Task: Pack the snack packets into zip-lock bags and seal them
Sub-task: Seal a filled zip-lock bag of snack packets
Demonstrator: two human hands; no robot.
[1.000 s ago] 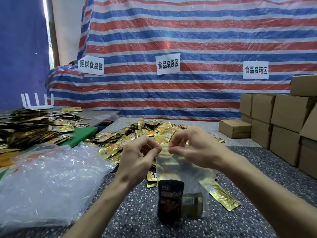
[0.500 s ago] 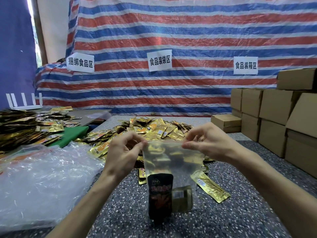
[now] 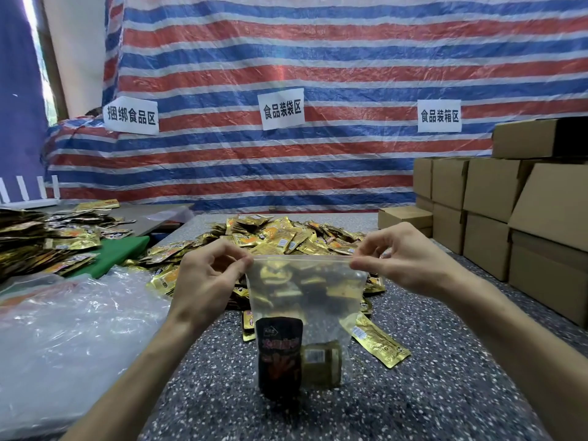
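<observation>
Head view: left hand [image 3: 203,278], right hand [image 3: 410,259], each in fingertip pinch atop filmy clear zip-lock bag [image 3: 305,300].

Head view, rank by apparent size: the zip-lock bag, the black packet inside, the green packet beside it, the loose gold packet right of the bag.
1. zip-lock bag
2. black packet
3. green packet and gold packet look about alike, gold partly hidden: unranked.

Far wall: a red, white and blue striped tarpaulin [image 3: 318,58] bearing three white paper signs [image 3: 281,110]. Far left: a blue curtain [image 3: 17,122] beside a bright strip of daylight [image 3: 31,9]. Right: stacked cardboard boxes [image 3: 490,192]. Near: a dark speckled tabletop [image 3: 445,393].
</observation>
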